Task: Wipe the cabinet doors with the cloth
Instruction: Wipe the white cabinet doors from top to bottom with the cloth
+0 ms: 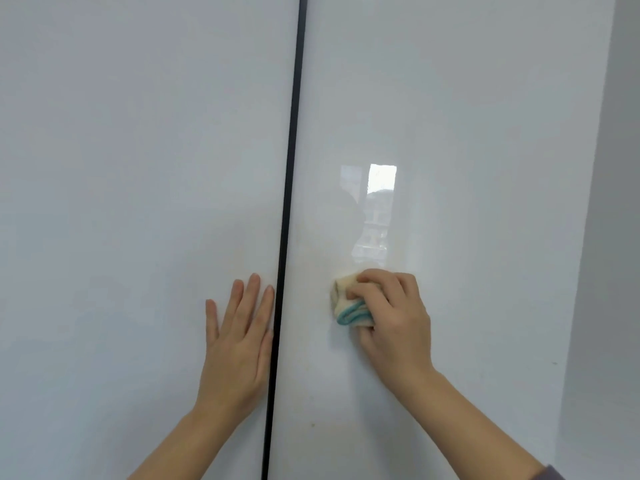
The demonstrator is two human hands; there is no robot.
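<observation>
Two glossy white cabinet doors fill the view, split by a thin black vertical gap [289, 216]. My left hand [239, 337] lies flat with straight fingers on the left door [138, 168], right beside the gap. My right hand [391, 317] grips a bunched cream cloth with a teal edge [346, 303] and presses it against the right door [467, 133], just right of the gap. Most of the cloth is hidden under my fingers.
A window reflection [375, 216] shines on the right door above the cloth. A grey wall [609, 237] runs along the right door's outer edge. A few small dark specks [313, 425] mark the right door low down.
</observation>
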